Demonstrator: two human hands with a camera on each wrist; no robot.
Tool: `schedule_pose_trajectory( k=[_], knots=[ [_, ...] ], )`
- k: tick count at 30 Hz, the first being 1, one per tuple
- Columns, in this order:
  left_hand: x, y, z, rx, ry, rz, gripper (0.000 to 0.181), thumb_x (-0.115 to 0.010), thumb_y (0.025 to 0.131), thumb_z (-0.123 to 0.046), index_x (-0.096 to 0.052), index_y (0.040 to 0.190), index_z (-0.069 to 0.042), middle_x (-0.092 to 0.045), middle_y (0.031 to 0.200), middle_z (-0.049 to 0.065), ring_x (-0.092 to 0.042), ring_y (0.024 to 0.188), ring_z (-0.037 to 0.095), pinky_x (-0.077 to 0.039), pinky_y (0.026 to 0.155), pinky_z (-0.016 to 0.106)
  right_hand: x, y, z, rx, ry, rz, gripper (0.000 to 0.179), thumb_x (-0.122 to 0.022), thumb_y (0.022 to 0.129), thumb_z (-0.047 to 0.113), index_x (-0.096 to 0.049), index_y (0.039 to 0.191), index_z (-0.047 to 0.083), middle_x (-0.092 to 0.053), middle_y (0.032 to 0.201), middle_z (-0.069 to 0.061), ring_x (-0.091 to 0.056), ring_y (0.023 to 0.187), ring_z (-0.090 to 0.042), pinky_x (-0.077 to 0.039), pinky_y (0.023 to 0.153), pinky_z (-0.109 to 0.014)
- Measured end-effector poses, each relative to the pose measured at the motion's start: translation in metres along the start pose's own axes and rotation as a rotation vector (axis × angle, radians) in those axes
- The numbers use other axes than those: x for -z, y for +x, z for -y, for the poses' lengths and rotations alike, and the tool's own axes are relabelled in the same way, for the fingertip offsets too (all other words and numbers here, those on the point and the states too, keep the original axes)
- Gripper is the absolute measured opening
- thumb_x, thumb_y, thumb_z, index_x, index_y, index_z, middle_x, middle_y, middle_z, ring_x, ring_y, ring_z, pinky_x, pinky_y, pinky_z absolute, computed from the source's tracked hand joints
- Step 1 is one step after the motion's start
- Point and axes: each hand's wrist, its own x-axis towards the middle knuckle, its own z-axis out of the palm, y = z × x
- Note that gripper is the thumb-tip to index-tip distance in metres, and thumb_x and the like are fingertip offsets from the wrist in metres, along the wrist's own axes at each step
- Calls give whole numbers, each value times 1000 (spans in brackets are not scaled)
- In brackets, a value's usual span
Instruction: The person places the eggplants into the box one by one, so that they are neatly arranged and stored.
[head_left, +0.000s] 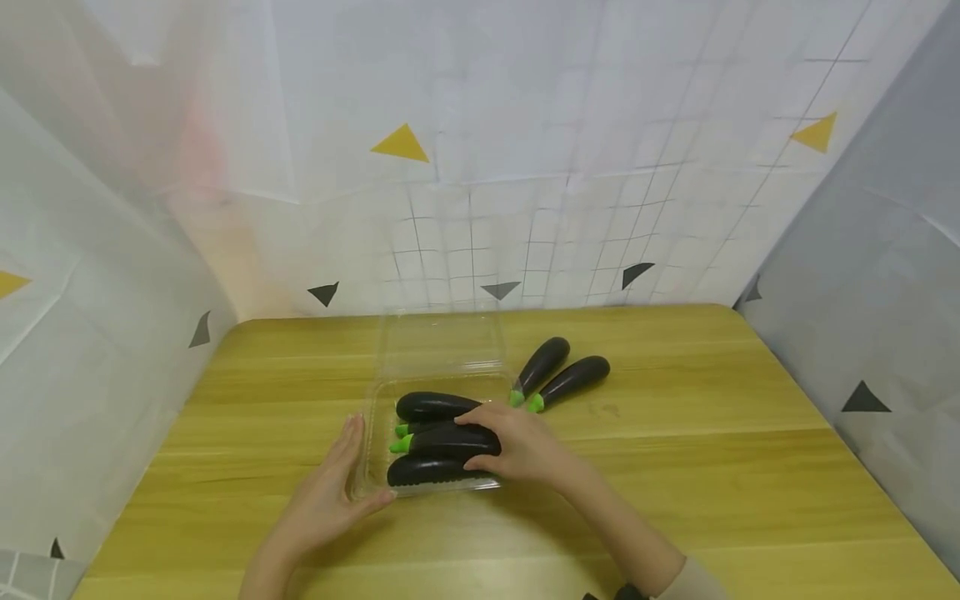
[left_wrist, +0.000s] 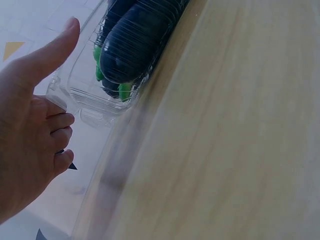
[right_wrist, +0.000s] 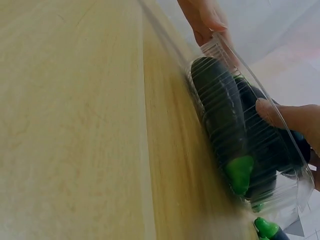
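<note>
An open clear plastic clamshell container (head_left: 375, 475) stands on the table with several dark eggplants (head_left: 431, 471) with green stems inside. My right hand (head_left: 521, 442) reaches into its right end and grips one eggplant (head_left: 442, 439) near the thick end, thumb in front and fingers behind. That eggplant lies over the others, stem to the left. At the left end my left hand (head_left: 330, 483) holds the container, fingers along the side wall and thumb at the near corner. In the left wrist view, the left thumb (left_wrist: 52, 50) sticks out beside the clear wall.
Two more eggplants (head_left: 573, 381) lie on the wooden table (head_left: 712, 450) right of the container, stems toward it. The container's clear lid (head_left: 442, 342) lies folded back toward the rear. White sheets (head_left: 480, 233) with yellow and dark triangles surround the table.
</note>
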Motion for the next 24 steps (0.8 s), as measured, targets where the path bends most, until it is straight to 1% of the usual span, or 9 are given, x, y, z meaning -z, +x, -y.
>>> schedule_pose_trajectory(
  k=[5,8,9,12,15,16,17,20,24],
  knots=[
    [1,0,-1,1,-6,3,109,-67,81,-60,-6,155,-9,-6,160,15,-13,143,38,-24,106,63,1,-4,-5,21,62,-33,59,-82,75,42,-62,126,19,-61,125,7,-54,121,-16,-47,98,-35],
    [1,0,-1,3,-9,6,109,-67,81,-60,-6,155,-9,-5,160,14,-13,143,38,-23,106,63,4,-7,-9,31,88,-63,59,-80,76,45,-63,126,19,-62,125,8,-55,119,-15,-47,98,-34],
    [1,0,-1,3,-10,6,109,-67,81,-60,-6,155,-9,-5,160,14,-13,143,38,-24,106,64,5,-8,-10,33,97,-76,58,-79,76,46,-63,125,18,-62,125,7,-61,108,-13,-48,97,-34],
    [1,0,-1,2,-3,5,109,-66,81,-61,-7,155,-9,-5,160,13,-13,143,39,-23,106,63,11,-12,-14,37,122,-115,58,-77,77,47,-63,125,17,-64,124,7,-63,102,-11,-50,93,-33],
    [1,0,0,-1,1,4,108,-66,81,-61,-7,155,-8,-6,159,15,-13,143,39,-23,106,63,19,-16,-19,50,185,-140,57,-79,78,40,-63,125,13,-65,122,3,-65,99,-15,-52,89,-35],
    [1,0,0,-2,2,4,108,-66,81,-60,-7,155,-8,-6,159,15,-13,143,39,-23,107,63,22,-17,-21,52,206,-143,57,-80,77,38,-63,125,13,-65,122,3,-62,109,-17,-53,89,-36],
    [1,0,0,-3,1,4,108,-67,81,-60,-7,155,-8,-7,159,16,-13,143,39,-24,106,63,24,-18,-23,54,224,-145,57,-81,77,36,-63,125,12,-65,121,2,-63,108,-18,-53,87,-37],
    [1,0,0,-5,-5,1,108,-68,81,-59,-8,155,-7,-8,159,17,-14,143,39,-24,106,63,32,-21,-29,41,254,-143,56,-82,76,34,-64,124,14,-65,121,4,-62,108,-15,-54,87,-37],
    [1,0,-1,-6,-7,-4,108,-68,81,-58,-8,155,-7,-8,159,18,-15,143,39,-25,105,65,38,-24,-38,60,254,-164,56,-86,72,28,-64,122,19,-65,119,11,-63,100,-9,-54,84,-36]
  ],
)
